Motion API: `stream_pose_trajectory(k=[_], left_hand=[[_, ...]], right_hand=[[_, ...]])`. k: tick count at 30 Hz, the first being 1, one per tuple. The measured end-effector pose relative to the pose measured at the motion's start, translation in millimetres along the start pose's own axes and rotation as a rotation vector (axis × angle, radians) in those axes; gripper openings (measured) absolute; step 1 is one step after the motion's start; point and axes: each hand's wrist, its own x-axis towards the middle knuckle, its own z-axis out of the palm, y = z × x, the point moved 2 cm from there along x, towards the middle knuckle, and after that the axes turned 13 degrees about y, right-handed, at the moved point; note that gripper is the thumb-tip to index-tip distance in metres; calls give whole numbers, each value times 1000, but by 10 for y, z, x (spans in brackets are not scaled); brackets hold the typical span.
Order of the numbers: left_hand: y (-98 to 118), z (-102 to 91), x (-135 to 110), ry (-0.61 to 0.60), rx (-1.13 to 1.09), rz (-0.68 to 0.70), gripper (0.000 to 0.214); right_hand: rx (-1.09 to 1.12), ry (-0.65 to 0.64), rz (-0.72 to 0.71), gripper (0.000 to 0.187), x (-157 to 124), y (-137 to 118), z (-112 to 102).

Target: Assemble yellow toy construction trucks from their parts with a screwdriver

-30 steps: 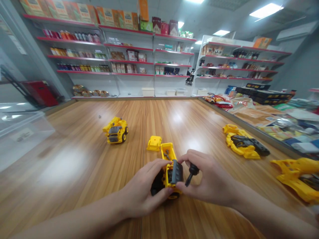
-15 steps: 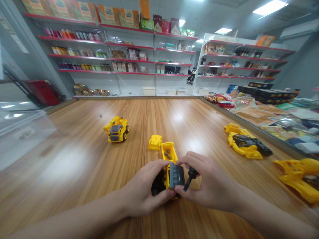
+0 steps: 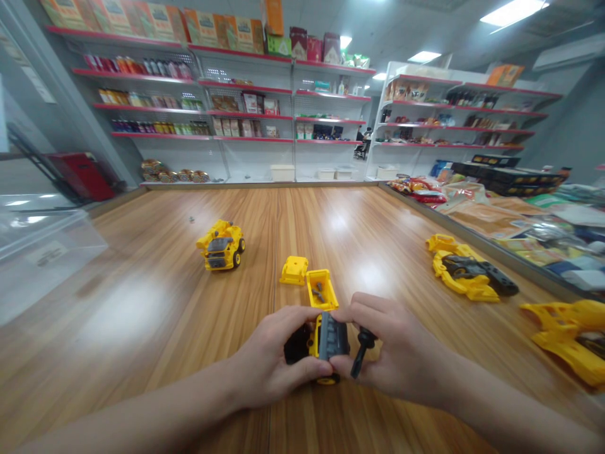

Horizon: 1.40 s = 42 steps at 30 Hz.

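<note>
Between both hands, low on the table, is a yellow and black toy truck (image 3: 312,343) with a grey ribbed part (image 3: 332,337) at its right end. My left hand (image 3: 274,353) is closed round the truck, thumb in front and fingers behind. My right hand (image 3: 385,343) pinches the grey part between thumb and fingertips. A black screwdriver (image 3: 363,350) also rests in my right hand, its tip pointing down. Just beyond the truck, a yellow open box-shaped part (image 3: 329,280) has several grey screws (image 3: 319,293) in it. Beside it lies a yellow cover piece (image 3: 293,270).
An assembled yellow toy truck (image 3: 222,246) stands to the left. Yellow and black toy parts (image 3: 467,271) lie on the right, with another yellow piece (image 3: 567,334) nearer. A clear plastic bin (image 3: 47,252) is at the left edge. Bagged goods (image 3: 496,217) lie beyond the right rim.
The grey part has turned and shifted slightly left against the truck. The screwdriver in my right hand has swung a little lower. My left hand keeps its hold.
</note>
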Motion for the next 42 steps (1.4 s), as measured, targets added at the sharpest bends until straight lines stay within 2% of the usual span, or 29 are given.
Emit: stream_pose_trajectory(k=[8,13,17,23,28,31,34,38,42], left_hand=[[-13,11,-9,-35,0,-17,51],[-30,19,-29,-17,-73,10,73],[5,1,-30,-27,-25,136,56],[43,-23,12,-43,-52,192,46],[80,-46,14,-130,-132,266,46],[86,-85,17,-139,-159,301,48],[92,-133,31,-139,-176,320,45],[95,-162,60,-119,-224,273,35],[34,-142,67,24,-381,129,30]], right_hand=[[-21,-17,-46,31,-4,26,3],[-23,-19,-36,31,-5,21,6],[1,-39,-21,30,-10,21,23],[81,-36,23,30,6,-19,8],[155,-18,200,24,10,171,33],[-14,50,244,26,-16,391,85],[-182,-24,185,36,-32,522,153],[-300,-80,138,34,-1,508,175],[-385,-64,95,21,35,437,149]])
